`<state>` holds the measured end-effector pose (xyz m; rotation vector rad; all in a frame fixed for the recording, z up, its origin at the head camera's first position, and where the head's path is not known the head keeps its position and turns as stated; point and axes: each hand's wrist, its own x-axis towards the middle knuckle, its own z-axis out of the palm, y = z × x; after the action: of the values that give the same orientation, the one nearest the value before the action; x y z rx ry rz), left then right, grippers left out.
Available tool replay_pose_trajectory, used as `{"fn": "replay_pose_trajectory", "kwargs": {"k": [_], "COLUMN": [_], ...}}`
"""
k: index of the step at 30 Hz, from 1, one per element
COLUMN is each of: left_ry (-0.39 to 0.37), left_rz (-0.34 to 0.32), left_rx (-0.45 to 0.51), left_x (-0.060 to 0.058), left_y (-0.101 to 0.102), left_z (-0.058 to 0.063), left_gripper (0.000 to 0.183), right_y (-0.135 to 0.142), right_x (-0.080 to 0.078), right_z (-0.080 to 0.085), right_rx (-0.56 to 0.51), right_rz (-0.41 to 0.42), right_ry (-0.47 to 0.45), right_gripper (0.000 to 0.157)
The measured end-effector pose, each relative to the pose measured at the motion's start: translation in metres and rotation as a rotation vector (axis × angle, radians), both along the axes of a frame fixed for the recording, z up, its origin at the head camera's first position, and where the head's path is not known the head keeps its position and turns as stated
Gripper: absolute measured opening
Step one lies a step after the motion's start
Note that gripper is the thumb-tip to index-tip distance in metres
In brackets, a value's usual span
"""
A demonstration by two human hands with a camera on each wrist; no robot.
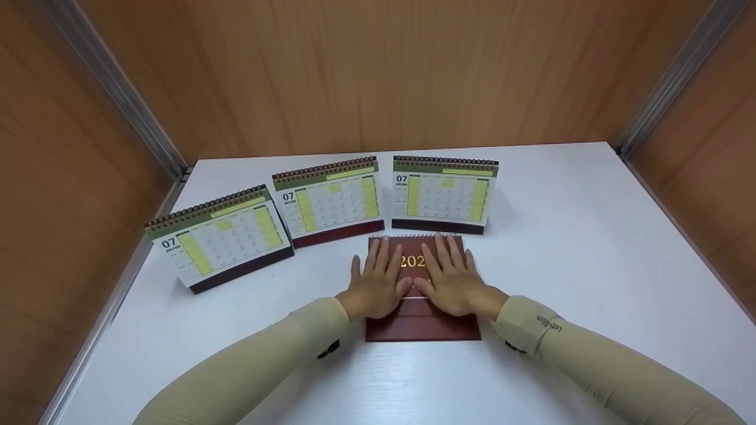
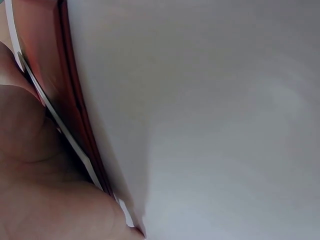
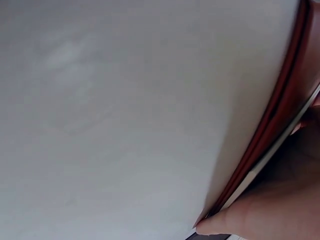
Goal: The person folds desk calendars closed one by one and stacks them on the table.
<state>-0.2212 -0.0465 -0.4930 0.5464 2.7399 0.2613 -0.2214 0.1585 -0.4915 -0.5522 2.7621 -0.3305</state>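
Note:
A dark red desk calendar with gold digits on its cover lies flat on the white table, its spiral binding at the far edge. My left hand rests on its left half, fingers straight and spread. On the right half lies my right hand, likewise flat, with the two thumbs close together near the middle. In the left wrist view, the palm of the left hand lies over the pale page edges and red base. The right wrist view has the right hand at the opposite edge of the calendar.
Three desk calendars showing month 07 stand behind: one at the left, one in the middle and one at the right. Wooden panels with metal corner posts enclose the white table.

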Motion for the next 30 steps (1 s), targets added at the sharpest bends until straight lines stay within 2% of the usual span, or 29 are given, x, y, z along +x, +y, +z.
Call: {"fn": "replay_pose_trajectory", "kwargs": {"k": [10, 13, 15, 20, 23, 26, 30], "left_ry": [0.008, -0.002, -0.01, -0.032, -0.042, -0.05, -0.026], "left_rz": [-0.005, -0.009, -0.008, -0.029, -0.051, -0.048, -0.035], "left_rx": [-0.004, -0.003, 0.011, 0.071, 0.122, 0.185, 0.252], "left_x": [-0.001, 0.0, 0.001, 0.005, 0.003, 0.0, -0.005], "left_y": [0.001, 0.0, -0.002, -0.01, -0.015, -0.019, -0.023], "left_z": [0.0, 0.003, 0.009, 0.032, 0.043, 0.049, 0.054], "left_gripper": [0.076, 0.076, 0.077, 0.078, 0.074, 0.069, 0.063], "right_y": [0.003, 0.001, 0.001, 0.005, 0.008, 0.009, 0.011], "right_x": [-0.002, -0.002, -0.002, -0.004, -0.004, -0.001, -0.001], "right_z": [0.0, 0.001, 0.001, 0.001, 0.009, 0.025, 0.042], "right_rx": [0.005, -0.008, -0.02, -0.05, -0.068, -0.096, -0.153], "right_rz": [-0.012, -0.011, -0.008, 0.002, 0.012, 0.029, 0.041], "right_ry": [-0.021, -0.033, -0.039, -0.068, -0.104, -0.127, -0.099], "right_gripper": [0.081, 0.082, 0.082, 0.085, 0.087, 0.085, 0.08]}}
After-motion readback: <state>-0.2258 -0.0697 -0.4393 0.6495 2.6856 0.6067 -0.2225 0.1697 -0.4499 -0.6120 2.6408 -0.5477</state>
